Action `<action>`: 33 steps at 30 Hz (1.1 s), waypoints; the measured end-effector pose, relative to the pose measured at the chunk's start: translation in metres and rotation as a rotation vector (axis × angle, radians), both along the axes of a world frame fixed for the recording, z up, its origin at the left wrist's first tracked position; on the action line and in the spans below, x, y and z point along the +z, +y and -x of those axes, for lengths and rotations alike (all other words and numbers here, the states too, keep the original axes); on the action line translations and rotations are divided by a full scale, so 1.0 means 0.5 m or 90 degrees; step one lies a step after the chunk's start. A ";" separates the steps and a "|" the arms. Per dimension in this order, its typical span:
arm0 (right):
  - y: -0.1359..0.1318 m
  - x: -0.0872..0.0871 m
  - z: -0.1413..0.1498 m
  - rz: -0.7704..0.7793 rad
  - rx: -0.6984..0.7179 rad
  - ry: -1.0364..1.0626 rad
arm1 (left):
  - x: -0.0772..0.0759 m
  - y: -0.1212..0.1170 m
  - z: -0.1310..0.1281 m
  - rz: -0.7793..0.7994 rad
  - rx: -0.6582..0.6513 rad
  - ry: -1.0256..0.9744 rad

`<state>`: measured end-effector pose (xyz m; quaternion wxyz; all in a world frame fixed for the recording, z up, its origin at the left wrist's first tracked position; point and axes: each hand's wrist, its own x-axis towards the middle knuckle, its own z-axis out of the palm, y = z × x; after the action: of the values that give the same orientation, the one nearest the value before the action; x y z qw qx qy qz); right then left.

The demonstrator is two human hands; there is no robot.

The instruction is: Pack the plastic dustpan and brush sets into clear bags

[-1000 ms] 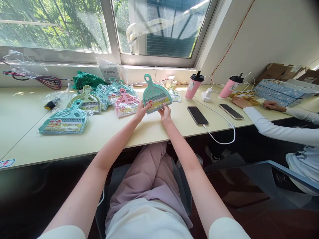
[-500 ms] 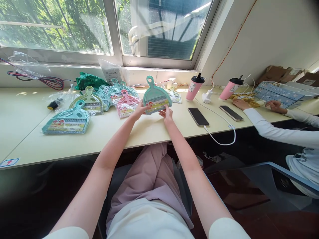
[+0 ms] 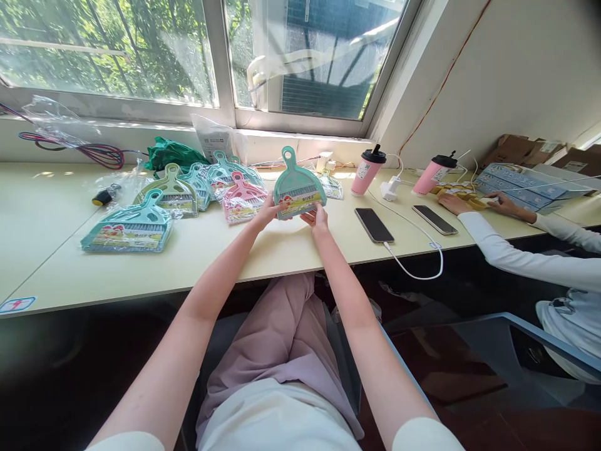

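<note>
A mint-green dustpan (image 3: 297, 181) with a grey-bristled brush and a yellow printed label is held upright above the table, its handle pointing up. My left hand (image 3: 268, 213) grips its lower left corner, thumb in front. At the lower right corner, my right hand (image 3: 318, 217) supports it from below with curled fingers. A pink wrapped dustpan set (image 3: 241, 200) lies just left of my left hand. Further left are an olive-green set (image 3: 169, 191), several mint ones behind, and a wrapped mint set (image 3: 129, 228) near the front.
A phone (image 3: 374, 224) on a white cable lies to the right, near a pink cup (image 3: 367, 170). Beyond are a second phone (image 3: 434, 220), another pink cup (image 3: 434, 175) and a co-worker's hands (image 3: 454, 203). A black-and-yellow tool (image 3: 106, 195) and green plastic (image 3: 176, 155) lie left.
The view has shifted slightly. Both hands keep holding the mint dustpan in nearly the same place. The co-worker's far hand has moved a little to the left.
</note>
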<state>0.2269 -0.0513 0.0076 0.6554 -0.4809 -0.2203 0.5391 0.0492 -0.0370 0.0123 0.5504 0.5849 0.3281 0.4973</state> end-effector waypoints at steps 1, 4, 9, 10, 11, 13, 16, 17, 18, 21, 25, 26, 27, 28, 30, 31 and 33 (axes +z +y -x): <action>-0.004 0.002 0.002 0.006 0.017 -0.031 | 0.001 0.002 0.005 0.008 0.005 -0.007; -0.030 0.005 -0.001 0.004 0.063 -0.264 | -0.001 0.013 0.034 0.043 0.026 -0.052; -0.090 -0.001 -0.080 -0.262 -0.038 -0.794 | -0.010 0.042 0.101 0.105 0.033 -0.118; -0.097 -0.001 -0.102 -0.317 -0.008 -0.876 | -0.011 0.045 0.109 0.120 0.025 -0.114; -0.101 0.001 -0.122 -0.364 0.026 -0.950 | -0.012 0.047 0.114 0.133 0.011 -0.106; -0.103 0.007 -0.149 -0.432 0.091 -1.078 | -0.012 0.046 0.117 0.150 -0.021 -0.087; -0.098 0.013 -0.156 -0.487 0.101 -1.211 | -0.011 0.038 0.108 0.159 -0.061 -0.069; -0.097 0.013 -0.152 -0.500 0.079 -1.229 | -0.011 0.036 0.104 0.163 -0.068 -0.064; -0.097 0.011 -0.147 -0.510 0.049 -1.228 | -0.011 0.034 0.101 0.169 -0.070 -0.060; -0.103 0.005 -0.137 -0.525 -0.034 -1.149 | -0.013 0.032 0.095 0.183 -0.060 -0.050; -0.106 -0.003 -0.147 -0.514 -0.057 -1.007 | -0.016 0.034 0.090 0.202 -0.052 0.002; -0.103 -0.005 -0.151 -0.506 -0.055 -0.977 | -0.016 0.033 0.087 0.209 -0.065 0.024; -0.100 -0.007 -0.154 -0.495 -0.054 -0.949 | -0.017 0.032 0.082 0.211 -0.085 0.046; -0.096 -0.011 -0.157 -0.482 -0.056 -0.922 | -0.017 0.031 0.076 0.210 -0.107 0.065; -0.086 -0.018 -0.160 -0.451 -0.074 -0.869 | -0.021 0.028 0.062 0.198 -0.143 0.088; -0.082 -0.022 -0.161 -0.438 -0.085 -0.844 | -0.023 0.027 0.055 0.190 -0.151 0.091; -0.076 -0.028 -0.160 -0.424 -0.102 -0.810 | -0.029 0.026 0.042 0.171 -0.154 0.088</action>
<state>0.3072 -0.0892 -0.0062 0.5496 -0.4913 -0.6757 0.0090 0.0281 -0.0240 -0.0024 0.6552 0.5742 0.3561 0.3380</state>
